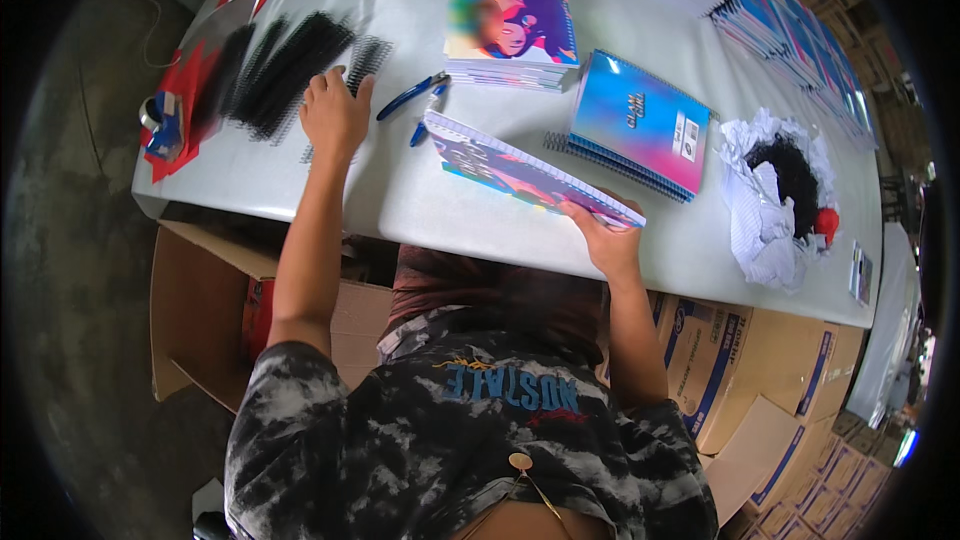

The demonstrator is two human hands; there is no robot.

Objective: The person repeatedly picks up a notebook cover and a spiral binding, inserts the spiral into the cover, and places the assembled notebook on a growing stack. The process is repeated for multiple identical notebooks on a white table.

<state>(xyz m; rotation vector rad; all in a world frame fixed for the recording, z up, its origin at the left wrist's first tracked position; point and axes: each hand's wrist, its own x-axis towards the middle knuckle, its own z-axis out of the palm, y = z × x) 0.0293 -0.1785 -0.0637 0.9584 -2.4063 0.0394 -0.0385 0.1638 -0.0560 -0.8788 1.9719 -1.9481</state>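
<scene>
My right hand (608,240) grips one end of a notebook (530,175), thumb on its colourful illustrated cover. The notebook is tilted on its long edge, with its white, hole-punched page edge upward. My left hand (335,118) reaches over the right end of a pile of black spiral binding coils (290,75), its thumb apart from the fingers. One loose coil (372,58) passes under that hand; whether the fingertips pinch it is hidden. Between the hands lie dark blue pliers (408,97) and a blue-and-white pen or cutter (428,118).
A stack of illustrated notebooks (510,30) stands beyond the pliers. Blue-pink spiral notebooks (640,125) lie to its right. Crumpled white paper (755,210) holds black coil scraps (785,175). Red sheets (180,125) and a tape roll (162,125) are far left. Cardboard boxes (720,360) stand below the table.
</scene>
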